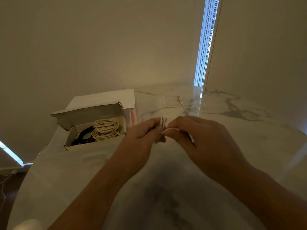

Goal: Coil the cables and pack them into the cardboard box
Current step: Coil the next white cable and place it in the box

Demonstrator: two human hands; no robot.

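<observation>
My left hand [142, 131] grips a small bundle of coiled white cable [161, 130] above the marble table. My right hand [199, 136] pinches the loose end of that same cable right beside the bundle. To the left stands an open cardboard box [69, 143] with its lid up; inside lie a coiled cream cable [106, 131] and a coiled black cable [84, 136]. Another white cable [172, 100] lies loose on the table farther back, near the wall.
The box stands on white sheets of paper [103, 97] covering the table's left part. A shiny pinkish packet [132, 117] lies just right of the box. The marble table [249, 130] runs up to a wall; a blind with bead chains [206, 47] hangs behind.
</observation>
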